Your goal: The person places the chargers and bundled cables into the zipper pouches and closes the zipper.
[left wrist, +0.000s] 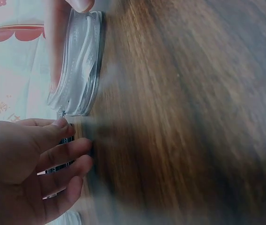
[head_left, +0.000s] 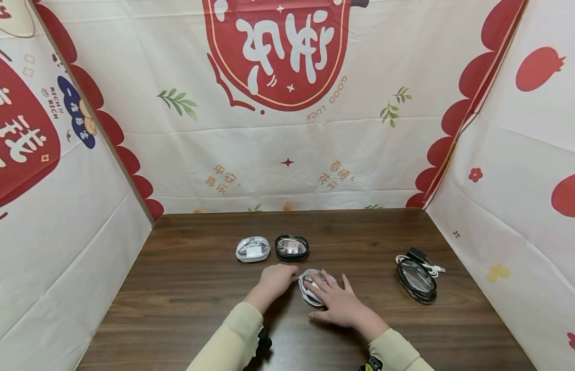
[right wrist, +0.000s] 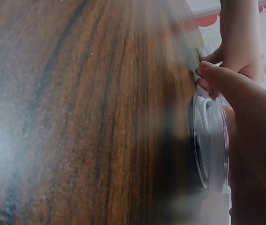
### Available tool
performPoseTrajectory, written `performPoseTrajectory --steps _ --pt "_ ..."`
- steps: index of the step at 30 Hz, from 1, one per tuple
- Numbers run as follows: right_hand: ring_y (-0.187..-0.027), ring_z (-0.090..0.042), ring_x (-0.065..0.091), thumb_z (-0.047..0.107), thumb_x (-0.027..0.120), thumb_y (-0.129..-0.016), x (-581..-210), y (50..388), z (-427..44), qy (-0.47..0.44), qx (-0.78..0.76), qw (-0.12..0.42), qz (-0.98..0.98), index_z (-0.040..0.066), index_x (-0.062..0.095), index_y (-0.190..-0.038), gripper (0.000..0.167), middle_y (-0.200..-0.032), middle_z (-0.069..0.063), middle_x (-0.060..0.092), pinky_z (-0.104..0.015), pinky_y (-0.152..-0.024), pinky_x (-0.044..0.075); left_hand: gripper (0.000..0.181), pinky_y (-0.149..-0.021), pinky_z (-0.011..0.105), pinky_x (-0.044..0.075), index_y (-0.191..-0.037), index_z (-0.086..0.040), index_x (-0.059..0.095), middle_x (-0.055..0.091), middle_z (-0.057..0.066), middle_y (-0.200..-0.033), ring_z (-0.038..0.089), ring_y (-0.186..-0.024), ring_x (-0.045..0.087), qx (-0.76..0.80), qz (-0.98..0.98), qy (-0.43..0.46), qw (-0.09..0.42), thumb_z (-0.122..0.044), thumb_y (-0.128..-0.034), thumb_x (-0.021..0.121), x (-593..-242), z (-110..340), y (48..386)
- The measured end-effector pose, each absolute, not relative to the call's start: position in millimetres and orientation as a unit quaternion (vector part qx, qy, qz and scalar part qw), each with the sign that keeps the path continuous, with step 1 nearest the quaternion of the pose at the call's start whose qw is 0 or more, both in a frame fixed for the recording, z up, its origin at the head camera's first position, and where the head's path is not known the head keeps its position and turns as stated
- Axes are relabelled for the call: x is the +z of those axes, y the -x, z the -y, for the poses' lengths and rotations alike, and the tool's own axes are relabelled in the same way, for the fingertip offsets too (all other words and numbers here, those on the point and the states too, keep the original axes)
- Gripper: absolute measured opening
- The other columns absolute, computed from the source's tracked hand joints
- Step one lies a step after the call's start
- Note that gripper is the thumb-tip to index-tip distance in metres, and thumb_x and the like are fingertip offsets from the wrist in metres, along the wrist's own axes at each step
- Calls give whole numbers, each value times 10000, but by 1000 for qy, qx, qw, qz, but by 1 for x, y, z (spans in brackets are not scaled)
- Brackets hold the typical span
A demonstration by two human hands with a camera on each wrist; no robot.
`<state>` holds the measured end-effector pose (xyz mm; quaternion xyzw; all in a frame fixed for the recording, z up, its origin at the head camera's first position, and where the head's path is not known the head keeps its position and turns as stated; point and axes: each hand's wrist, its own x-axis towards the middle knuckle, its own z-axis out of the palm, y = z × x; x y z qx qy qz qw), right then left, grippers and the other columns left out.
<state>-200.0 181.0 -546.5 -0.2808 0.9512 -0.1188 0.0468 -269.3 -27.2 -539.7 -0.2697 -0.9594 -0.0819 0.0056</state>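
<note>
The pack of white cable (left wrist: 82, 61) lies on the surface (head_left: 176, 309), near the middle. The left hand (head_left: 275, 279) pinches its end between thumb and finger. The right hand (head_left: 339, 305) is spread, with its fingers lying over the pack, not grasping. Behind are a white coil (head_left: 253, 250) and a black coil (head_left: 292, 248), side by side. Well apart, on the right, lies a black cable bundle (head_left: 417, 278).

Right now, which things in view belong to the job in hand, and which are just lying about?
Apparently in the job:
front white coil
right hand, resting over it
left hand, pinching at its edge

Apparently just lying about:
back white coil
back black coil
far-right black coil, with black adapter and white cable
</note>
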Motion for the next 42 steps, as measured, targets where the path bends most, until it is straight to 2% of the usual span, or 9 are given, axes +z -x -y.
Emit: performPoseTrajectory --steps 12,19,24,28,33,37,42 --pt "-1432 -392 196 637 546 -886 -554 201 -183 283 -140 30 -948 271 328 -1523 766 -1595 -27 237 -753 -1006 74 253 -532 331 431 -722 -232 494 518 -114 -659 136 -619 543 -102 952 289 -9 -268 -912 658 -532 32 254" --pt "-1451 -333 174 686 518 -870 -564 204 -184 273 -130 30 -953 307 317 -1526 783 -1601 19 219 -725 -1030 84 192 -548 288 416 -760 -191 558 480 -131 -571 75 -551 477 -146 946 287 -46 -233 -929 640 -529 33 248" --pt "-1460 -307 151 707 505 -863 -566 205 -183 266 -126 38 -955 324 306 -1528 793 -1605 45 198 -715 -1038 76 155 -511 246 407 -810 -151 579 550 -73 -609 55 -481 489 -195 937 269 -105 -197 -954 608 -531 32 245" --pt "-1466 -291 125 712 489 -869 -564 205 -182 262 -131 51 -955 332 280 -1536 796 -1610 60 170 -708 -1046 60 150 -511 235 411 -816 -156 576 560 -67 -628 47 -466 500 -202 933 268 -128 -197 -958 602 -531 31 243" --pt "-1463 -301 131 688 501 -880 -561 205 -181 261 -130 56 -955 317 293 -1534 780 -1607 45 185 -706 -1049 51 149 -506 249 406 -813 -172 581 512 -106 -593 50 -467 495 -188 937 270 -115 -212 -954 609 -530 31 240" --pt "-1446 -323 197 651 534 -883 -552 201 -179 266 -117 43 -956 270 359 -1513 757 -1582 2 271 -715 -1045 54 149 -521 274 405 -801 -202 588 493 -128 -575 65 -526 486 -162 947 268 -75 -242 -937 633 -530 34 240" --pt "-1431 -338 240 624 563 -879 -541 192 -178 273 -107 24 -956 214 415 -1487 748 -1547 -21 348 -718 -1043 47 185 -519 323 417 -750 -225 566 527 -116 -633 116 -591 519 -148 955 255 -19 -260 -897 674 -531 40 240"
